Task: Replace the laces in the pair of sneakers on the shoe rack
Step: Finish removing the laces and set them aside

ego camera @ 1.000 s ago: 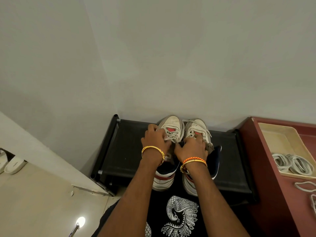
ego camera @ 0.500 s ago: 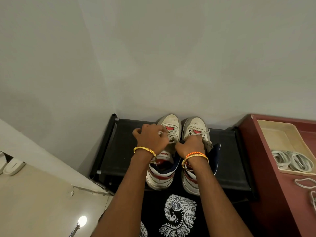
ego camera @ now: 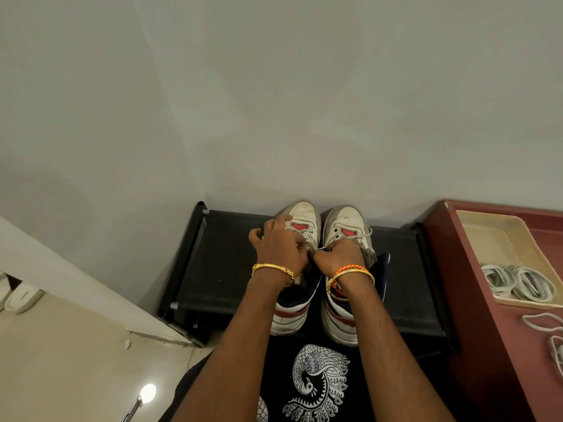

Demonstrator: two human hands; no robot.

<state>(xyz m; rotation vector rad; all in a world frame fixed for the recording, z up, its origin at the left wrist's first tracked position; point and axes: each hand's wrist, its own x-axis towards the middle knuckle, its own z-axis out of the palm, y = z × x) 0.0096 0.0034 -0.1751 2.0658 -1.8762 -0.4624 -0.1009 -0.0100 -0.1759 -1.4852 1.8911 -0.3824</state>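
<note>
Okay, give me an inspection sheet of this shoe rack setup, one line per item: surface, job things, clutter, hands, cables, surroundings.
Surface: black shoe rack against the wall, a fabric shelf on a tube frame.
Job's things: left sneaker and right sneaker side by side, toes to the wall, old laces still in; coiled white laces in a beige tray; loose laces beside it.
Clutter: nothing seen on the rack.
Hands: left hand curled on the left sneaker's laces; right hand gripping a lace between the sneakers.
Cables: nothing seen.
Surroundings: maroon cabinet on the right, white slippers far left, plain wall.
</note>
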